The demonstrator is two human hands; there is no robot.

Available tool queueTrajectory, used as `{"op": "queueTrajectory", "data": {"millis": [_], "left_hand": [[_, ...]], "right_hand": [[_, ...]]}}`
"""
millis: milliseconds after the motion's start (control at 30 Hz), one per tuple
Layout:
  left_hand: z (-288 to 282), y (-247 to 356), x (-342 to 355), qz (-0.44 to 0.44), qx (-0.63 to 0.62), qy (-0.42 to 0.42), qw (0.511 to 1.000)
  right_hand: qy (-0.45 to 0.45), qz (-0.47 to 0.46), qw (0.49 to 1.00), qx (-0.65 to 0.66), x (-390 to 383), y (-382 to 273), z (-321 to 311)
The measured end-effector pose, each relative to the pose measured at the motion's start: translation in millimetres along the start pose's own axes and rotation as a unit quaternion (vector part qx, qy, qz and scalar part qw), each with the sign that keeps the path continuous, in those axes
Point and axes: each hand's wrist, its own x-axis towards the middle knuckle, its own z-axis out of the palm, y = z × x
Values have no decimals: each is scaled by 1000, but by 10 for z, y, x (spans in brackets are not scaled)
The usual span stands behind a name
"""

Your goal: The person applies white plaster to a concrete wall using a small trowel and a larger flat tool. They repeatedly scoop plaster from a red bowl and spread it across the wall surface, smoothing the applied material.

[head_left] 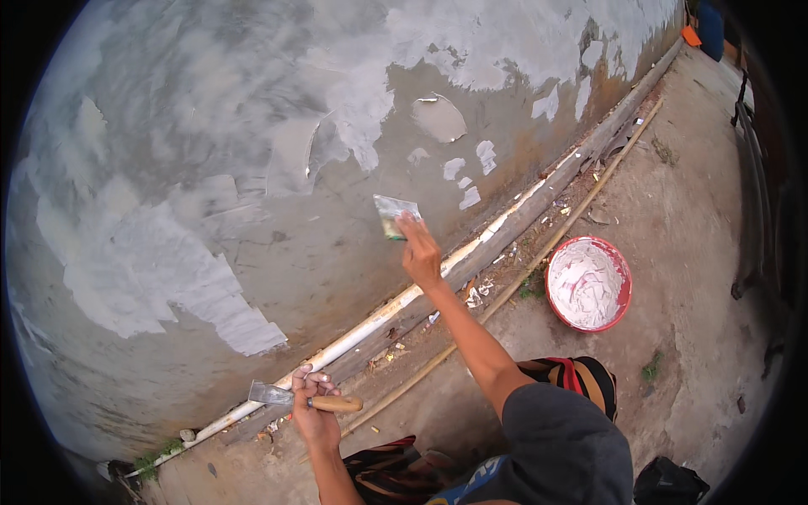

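My right hand [421, 252] grips a wide, flat scraper [394, 210] against or just off the grey plastered wall [320, 236], below several white putty patches [452, 126]. My left hand [315, 412] holds a putty knife with a wooden handle [341, 403] and a metal blade, low in front of the wall near a white pipe. A red bucket [589, 283] with white paste inside stands on the ground to the right of my right forearm.
The white pipe [362, 332] runs along the wall's foot, with debris and a long bamboo pole [539, 261] beside it on the dirty ground [699, 236]. Dark objects [741, 185] line the right edge. A black bag [669, 481] lies at the lower right.
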Motion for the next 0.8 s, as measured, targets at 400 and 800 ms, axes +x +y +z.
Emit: {"op": "queueTrajectory", "data": {"millis": [400,800], "left_hand": [[-230,28,-52,38,44,6,998],[-298,43,-34,28,51,4,998]], "right_hand": [[256,228,939,-36,1646,535,-652],[195,262,945,-23,1721,145,-529]]}}
